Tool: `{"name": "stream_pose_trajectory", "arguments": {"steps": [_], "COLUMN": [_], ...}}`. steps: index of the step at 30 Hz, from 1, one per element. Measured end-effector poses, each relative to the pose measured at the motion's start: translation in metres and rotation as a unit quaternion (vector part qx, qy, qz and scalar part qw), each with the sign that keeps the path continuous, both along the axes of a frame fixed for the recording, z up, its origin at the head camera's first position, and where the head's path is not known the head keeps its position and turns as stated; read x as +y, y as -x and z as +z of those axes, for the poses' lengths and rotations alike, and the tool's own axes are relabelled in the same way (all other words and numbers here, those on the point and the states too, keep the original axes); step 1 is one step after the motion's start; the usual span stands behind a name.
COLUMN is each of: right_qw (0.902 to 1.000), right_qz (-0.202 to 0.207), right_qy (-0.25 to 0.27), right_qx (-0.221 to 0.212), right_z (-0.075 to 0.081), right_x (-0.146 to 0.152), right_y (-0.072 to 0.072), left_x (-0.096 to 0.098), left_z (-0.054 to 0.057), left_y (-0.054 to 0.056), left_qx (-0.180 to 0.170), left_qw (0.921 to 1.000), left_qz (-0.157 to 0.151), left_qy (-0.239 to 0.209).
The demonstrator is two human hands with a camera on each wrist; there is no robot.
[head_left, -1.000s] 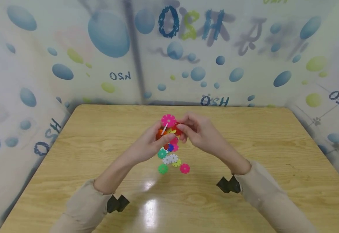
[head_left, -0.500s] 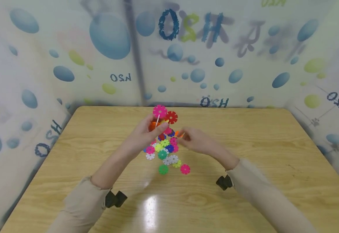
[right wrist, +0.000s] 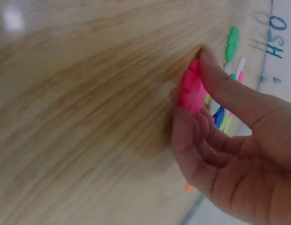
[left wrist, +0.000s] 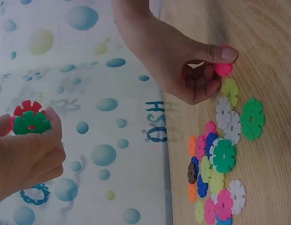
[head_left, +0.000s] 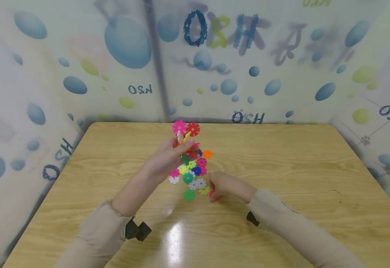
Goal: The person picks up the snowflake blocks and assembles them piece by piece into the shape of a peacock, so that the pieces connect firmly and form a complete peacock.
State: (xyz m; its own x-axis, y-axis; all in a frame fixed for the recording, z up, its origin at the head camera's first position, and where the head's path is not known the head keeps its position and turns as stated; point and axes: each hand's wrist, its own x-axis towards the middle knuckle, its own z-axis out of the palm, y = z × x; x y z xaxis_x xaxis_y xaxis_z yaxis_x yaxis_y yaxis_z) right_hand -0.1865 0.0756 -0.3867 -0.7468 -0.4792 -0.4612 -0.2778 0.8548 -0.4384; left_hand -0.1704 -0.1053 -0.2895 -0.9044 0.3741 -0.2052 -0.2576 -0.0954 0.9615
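Note:
My left hand (head_left: pixel 164 158) grips a cluster of joined notched plastic discs above the far side of the pile. A pink disc (head_left: pixel 179 127) and a red disc (head_left: pixel 193 129) stick up from its top. In the left wrist view a green disc (left wrist: pixel 32 123) of the cluster shows between thumb and fingers; the rest is hidden by the hand. Low at the table, my right hand (head_left: pixel 230 186) pinches a loose pink notched disc (right wrist: pixel 192 89) by its edges, thumb on one side and fingertips on the other.
Several loose discs lie in an overlapping pile on the wooden table (head_left: pixel 282 156), among them a green one (head_left: pixel 189 195), a white one (head_left: pixel 200 183) and an orange one (head_left: pixel 207 154). A patterned wall (head_left: pixel 228 67) stands behind the table.
My right hand has left the red disc on the cluster and come down toward the front, onto the loose pink disc. The left hand has shifted slightly left and turned the cluster.

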Motion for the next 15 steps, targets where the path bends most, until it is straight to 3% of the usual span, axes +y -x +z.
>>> {"name": "stream_pose_trajectory", "arguments": {"steps": [5,9,12,15], "right_qw": [0.9998,0.9985,0.9920,0.9720], "right_qz": [-0.019,-0.031,-0.064,-0.098], "right_qy": [0.009,0.045,0.108,0.207], "right_qx": [0.000,0.008,-0.012,-0.052], "right_z": [-0.001,0.006,0.025,0.054], "right_x": [0.005,0.012,0.019,0.023], "right_y": [0.001,0.008,0.017,0.024], "left_x": [0.000,-0.001,-0.002,-0.002], "left_z": [-0.003,-0.007,-0.009,-0.010], "left_y": [0.001,0.001,0.000,0.001], "left_qx": [-0.025,-0.031,-0.033,-0.027], "left_qw": [0.9995,0.9994,0.9993,0.9993], "left_qz": [0.020,0.013,0.007,0.007], "left_qy": [-0.004,-0.009,-0.019,-0.024]}}
